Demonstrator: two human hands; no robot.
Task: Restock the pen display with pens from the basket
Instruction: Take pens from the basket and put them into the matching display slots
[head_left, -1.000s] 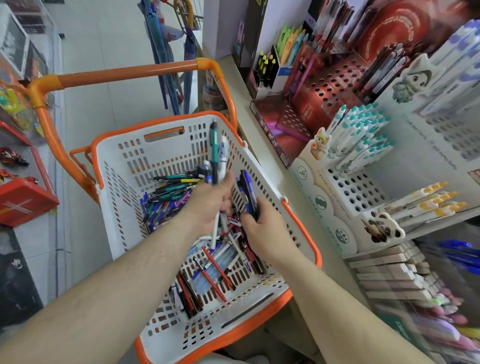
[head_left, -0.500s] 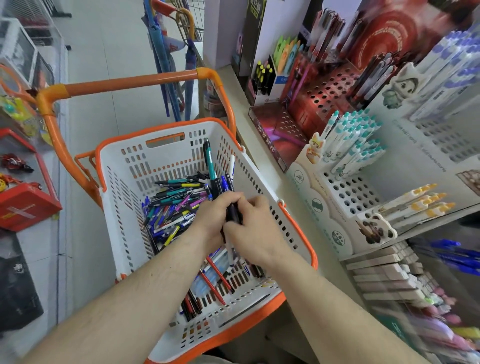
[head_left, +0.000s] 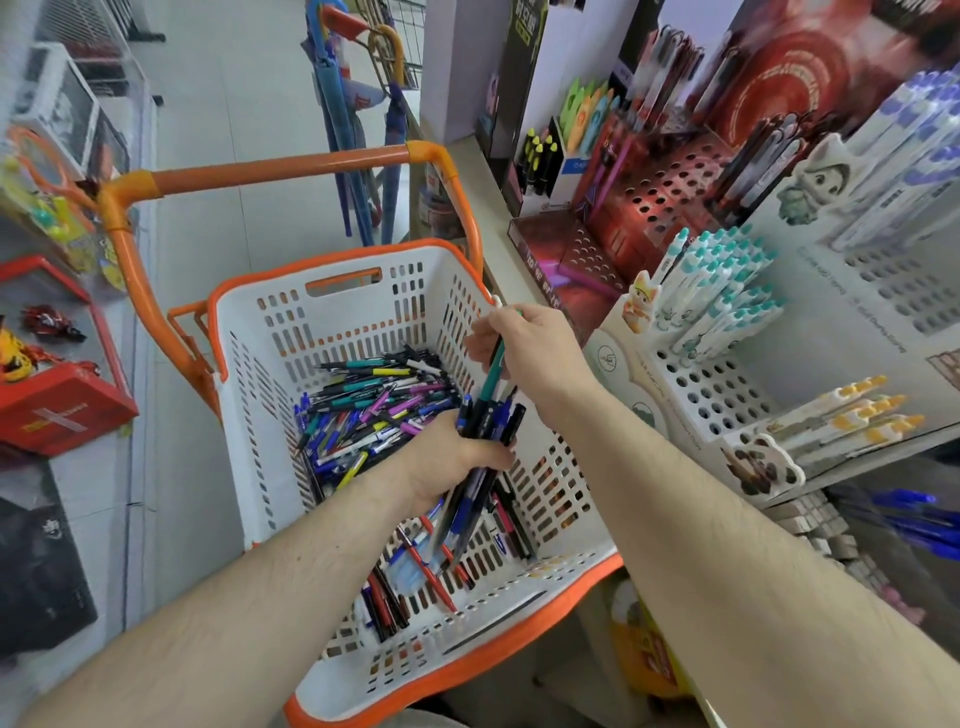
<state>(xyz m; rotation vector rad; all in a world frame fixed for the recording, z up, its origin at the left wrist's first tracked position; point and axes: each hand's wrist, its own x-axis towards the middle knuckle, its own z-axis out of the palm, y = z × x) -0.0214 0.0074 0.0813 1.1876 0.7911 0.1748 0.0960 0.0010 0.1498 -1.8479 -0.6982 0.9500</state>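
At the centre of the frame, the left hand was clenched round a bundle of pens, dark and blue barrels fanning out above and below the fist. Just above it, the right hand pinched a teal pen by its upper end, the pen's lower end dipping among the tops of the bundle; whether it touched them was hard to tell through the blur. Both hands hung over the white basket with its orange rim, where a loose heap of pens lay on the bottom, thickest at centre left. To the right of the frame stood the white pen display, a cluster of teal-capped pens standing in its upper holes and yellow-tipped pens lower right. A red perforated rack sat beyond it, toward the upper right.
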